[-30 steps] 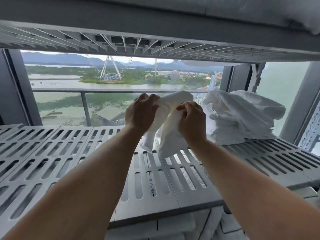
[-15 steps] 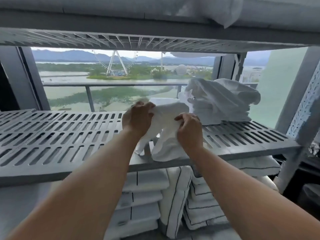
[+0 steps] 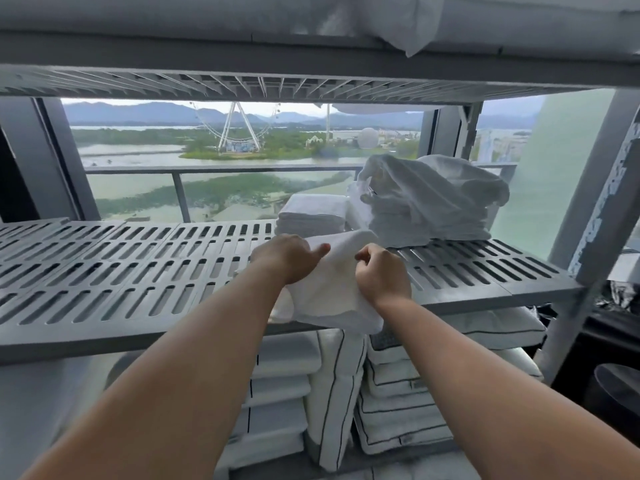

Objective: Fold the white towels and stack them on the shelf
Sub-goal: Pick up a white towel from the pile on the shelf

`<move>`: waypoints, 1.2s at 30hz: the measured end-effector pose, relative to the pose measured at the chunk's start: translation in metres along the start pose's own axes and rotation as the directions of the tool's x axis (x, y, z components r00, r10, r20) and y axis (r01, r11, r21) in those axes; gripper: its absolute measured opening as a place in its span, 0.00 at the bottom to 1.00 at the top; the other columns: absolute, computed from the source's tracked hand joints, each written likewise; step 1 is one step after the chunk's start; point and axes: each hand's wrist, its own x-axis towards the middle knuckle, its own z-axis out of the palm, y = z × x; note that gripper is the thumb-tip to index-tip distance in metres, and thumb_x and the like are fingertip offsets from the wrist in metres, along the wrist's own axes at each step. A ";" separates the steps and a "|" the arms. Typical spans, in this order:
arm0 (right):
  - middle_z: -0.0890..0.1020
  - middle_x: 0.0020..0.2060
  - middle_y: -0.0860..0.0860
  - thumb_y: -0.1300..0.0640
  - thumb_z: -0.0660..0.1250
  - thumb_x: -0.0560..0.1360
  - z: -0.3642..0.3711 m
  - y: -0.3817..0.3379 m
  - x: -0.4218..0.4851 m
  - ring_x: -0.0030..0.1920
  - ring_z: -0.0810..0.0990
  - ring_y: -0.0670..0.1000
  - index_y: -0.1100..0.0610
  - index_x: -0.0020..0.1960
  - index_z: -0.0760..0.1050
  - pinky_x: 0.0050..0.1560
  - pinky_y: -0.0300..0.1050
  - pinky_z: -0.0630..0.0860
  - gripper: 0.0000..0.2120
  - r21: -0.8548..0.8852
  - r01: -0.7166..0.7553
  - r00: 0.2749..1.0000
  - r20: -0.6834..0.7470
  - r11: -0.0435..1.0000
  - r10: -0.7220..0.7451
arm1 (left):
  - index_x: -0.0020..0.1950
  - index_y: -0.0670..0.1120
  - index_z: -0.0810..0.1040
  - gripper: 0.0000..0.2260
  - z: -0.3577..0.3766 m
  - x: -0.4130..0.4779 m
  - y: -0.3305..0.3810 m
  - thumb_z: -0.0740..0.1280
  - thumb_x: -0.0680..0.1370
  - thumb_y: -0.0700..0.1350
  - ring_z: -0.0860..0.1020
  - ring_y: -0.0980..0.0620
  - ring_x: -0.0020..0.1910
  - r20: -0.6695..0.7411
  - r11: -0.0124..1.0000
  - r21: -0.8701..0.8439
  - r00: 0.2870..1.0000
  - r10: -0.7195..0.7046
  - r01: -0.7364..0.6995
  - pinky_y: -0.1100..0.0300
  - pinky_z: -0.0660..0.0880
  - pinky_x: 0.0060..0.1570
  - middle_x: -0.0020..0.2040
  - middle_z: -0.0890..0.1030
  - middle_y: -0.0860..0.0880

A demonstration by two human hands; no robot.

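Note:
A white towel (image 3: pixel 332 292) lies over the front edge of the grey slatted shelf (image 3: pixel 121 271), its lower part hanging past the rim. My left hand (image 3: pixel 287 258) pinches its upper left edge and my right hand (image 3: pixel 381 271) grips its right side. Behind them a small stack of folded white towels (image 3: pixel 311 213) sits on the shelf. To the right of that stack rests a loose heap of unfolded white towels (image 3: pixel 433 202).
An upper slatted shelf (image 3: pixel 311 81) with white bedding on it hangs close overhead. White pillows with dark piping (image 3: pixel 398 410) are stacked under the shelf. A grey upright post (image 3: pixel 581 244) stands at the right. Behind the shelf is a window with a railing.
My hands have brought the towel down and toward the front edge of the shelf, where it now rests flatter. The view has pulled back, so the folded stack behind is now visible.

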 end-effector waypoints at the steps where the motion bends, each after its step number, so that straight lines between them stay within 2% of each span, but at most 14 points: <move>1: 0.84 0.46 0.53 0.59 0.60 0.76 -0.002 0.002 0.005 0.50 0.80 0.58 0.52 0.50 0.80 0.44 0.46 0.73 0.10 0.004 -0.006 1.000 -0.003 1.000 0.006 | 0.47 0.48 0.79 0.30 -0.002 0.007 0.005 0.48 0.79 0.70 0.78 0.44 0.53 -0.025 1.000 -0.001 1.000 -0.001 0.001 0.48 0.76 0.55 0.55 0.81 0.45; 4: 0.84 0.45 0.53 0.59 0.60 0.77 -0.008 0.008 0.024 0.50 0.79 0.58 0.54 0.51 0.79 0.47 0.48 0.75 0.09 -0.013 0.000 0.999 -0.047 1.000 -0.001 | 0.52 0.48 0.82 0.31 -0.005 0.033 0.020 0.49 0.79 0.69 0.78 0.43 0.55 -0.132 0.999 0.036 0.991 0.023 -0.018 0.53 0.73 0.50 0.57 0.82 0.46; 8: 0.83 0.46 0.54 0.59 0.62 0.77 -0.016 0.020 0.054 0.50 0.79 0.57 0.56 0.51 0.78 0.51 0.51 0.77 0.08 -0.067 0.023 0.992 -0.124 0.998 -0.031 | 0.60 0.51 0.81 0.27 -0.003 0.077 0.046 0.51 0.80 0.67 0.77 0.44 0.59 -0.205 0.995 0.071 0.975 0.087 -0.074 0.52 0.70 0.48 0.61 0.80 0.46; 11: 0.82 0.47 0.54 0.57 0.64 0.77 -0.025 0.035 0.078 0.51 0.79 0.56 0.55 0.53 0.78 0.53 0.49 0.76 0.06 -0.107 0.017 0.984 -0.174 0.994 -0.035 | 0.61 0.52 0.80 0.24 0.000 0.109 0.065 0.53 0.80 0.65 0.77 0.45 0.60 -0.227 0.991 -0.015 0.966 0.124 -0.131 0.52 0.69 0.47 0.61 0.79 0.47; 14: 0.82 0.50 0.55 0.53 0.65 0.78 -0.033 0.054 0.100 0.52 0.79 0.55 0.55 0.55 0.77 0.52 0.47 0.75 0.08 -0.168 0.001 0.977 -0.209 0.986 -0.037 | 0.61 0.54 0.79 0.21 0.004 0.136 0.082 0.56 0.79 0.65 0.79 0.45 0.57 -0.262 0.980 -0.098 0.954 0.145 -0.176 0.53 0.73 0.50 0.60 0.79 0.47; 16: 0.82 0.51 0.55 0.50 0.66 0.78 -0.037 0.067 0.113 0.54 0.78 0.54 0.54 0.58 0.77 0.54 0.46 0.76 0.11 -0.207 -0.004 0.973 -0.225 0.978 -0.043 | 0.65 0.54 0.77 0.22 0.007 0.151 0.096 0.56 0.79 0.65 0.80 0.45 0.56 -0.277 0.977 -0.104 0.949 0.152 -0.187 0.50 0.76 0.53 0.62 0.78 0.47; 21: 0.81 0.54 0.54 0.46 0.67 0.77 -0.042 0.098 0.150 0.57 0.75 0.55 0.52 0.60 0.77 0.57 0.49 0.74 0.15 -0.326 0.032 0.939 -0.314 0.945 -0.140 | 0.70 0.52 0.72 0.25 0.016 0.190 0.128 0.58 0.79 0.64 0.77 0.40 0.62 -0.334 0.975 -0.149 0.936 0.109 -0.167 0.48 0.74 0.49 0.65 0.74 0.44; 26: 0.79 0.57 0.52 0.42 0.66 0.76 -0.037 0.127 0.197 0.59 0.73 0.54 0.49 0.63 0.75 0.58 0.50 0.72 0.18 -0.360 0.098 0.942 -0.269 0.928 -0.203 | 0.71 0.51 0.71 0.24 0.027 0.222 0.154 0.59 0.80 0.63 0.75 0.39 0.64 -0.348 0.976 -0.201 0.937 0.013 -0.088 0.45 0.75 0.55 0.66 0.73 0.43; 31: 0.76 0.58 0.55 0.37 0.65 0.73 -0.035 0.144 0.239 0.60 0.73 0.58 0.51 0.67 0.70 0.60 0.55 0.72 0.28 -0.345 0.128 0.964 -0.176 0.930 -0.199 | 0.71 0.50 0.71 0.22 0.033 0.247 0.175 0.57 0.81 0.60 0.76 0.37 0.63 -0.366 0.973 -0.227 0.922 -0.125 0.042 0.45 0.74 0.57 0.68 0.72 0.42; 34: 0.77 0.57 0.56 0.35 0.65 0.72 -0.033 0.151 0.255 0.58 0.75 0.58 0.53 0.65 0.71 0.57 0.54 0.75 0.29 -0.281 0.132 0.983 -0.090 0.951 -0.163 | 0.68 0.47 0.74 0.20 0.035 0.255 0.182 0.56 0.82 0.56 0.76 0.35 0.62 -0.353 0.968 -0.223 0.915 -0.193 0.118 0.44 0.74 0.60 0.65 0.72 0.39; 36: 0.78 0.55 0.56 0.37 0.66 0.72 -0.032 0.154 0.259 0.56 0.76 0.58 0.55 0.61 0.74 0.54 0.53 0.76 0.26 -0.244 0.163 0.978 -0.089 0.956 -0.190 | 0.64 0.44 0.76 0.18 0.038 0.258 0.184 0.56 0.82 0.52 0.76 0.34 0.61 -0.359 0.958 -0.246 0.904 -0.234 0.150 0.43 0.74 0.60 0.64 0.72 0.38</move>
